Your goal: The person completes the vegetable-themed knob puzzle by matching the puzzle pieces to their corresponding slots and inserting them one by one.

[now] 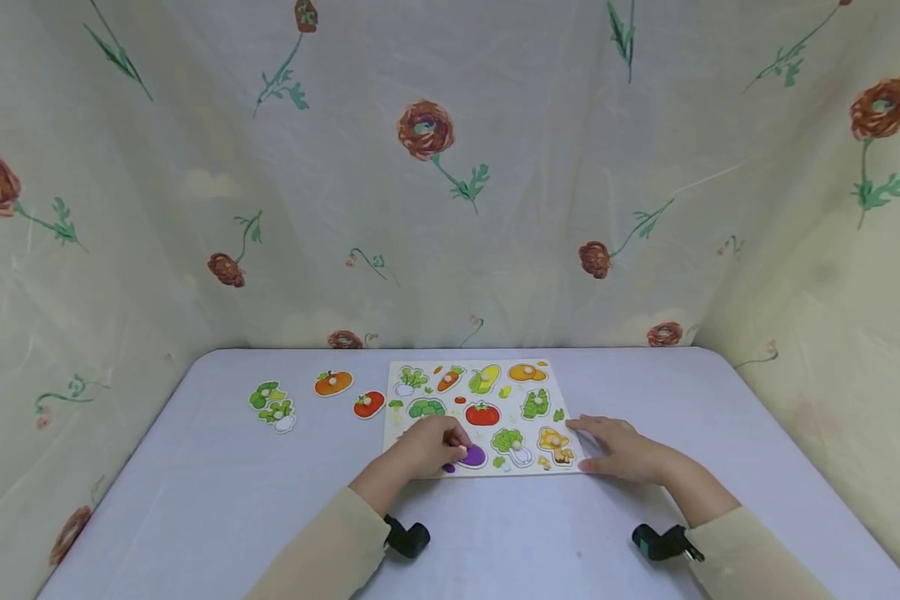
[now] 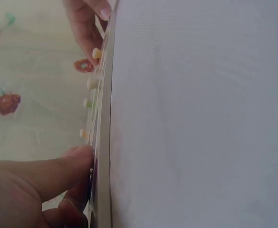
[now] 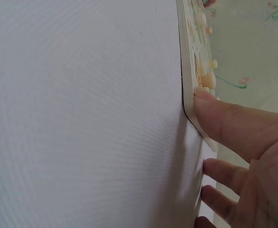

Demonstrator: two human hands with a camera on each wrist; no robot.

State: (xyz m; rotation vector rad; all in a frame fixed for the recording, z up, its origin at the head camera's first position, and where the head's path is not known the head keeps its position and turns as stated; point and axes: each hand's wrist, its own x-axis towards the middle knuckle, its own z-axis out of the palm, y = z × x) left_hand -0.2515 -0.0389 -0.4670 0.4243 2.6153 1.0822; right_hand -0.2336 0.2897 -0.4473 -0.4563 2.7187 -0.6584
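A wooden vegetable puzzle board [image 1: 450, 437] lies on the table, with knobbed pieces in it. My left hand [image 1: 426, 446] is over its front left part, thumb and fingertips pinching a purple eggplant piece [image 1: 476, 457]; the hand hides the rest of that piece. In the left wrist view, the thumb [image 2: 77, 156] is close against the board's face. My right hand [image 1: 626, 450] rests at the board's right edge, fingers spread. Its thumb [image 3: 212, 111] presses on the front right corner in the right wrist view, beside the mushroom piece [image 1: 556, 446].
Left of the board lie loose knobbed pieces: a tomato [image 1: 368, 405], a pumpkin [image 1: 333, 383], a broccoli [image 1: 265, 395] and a leafy white-stemmed vegetable [image 1: 277, 414], the last two overlapping. A floral curtain [image 1: 525, 208] stands behind the white table [image 1: 195, 500].
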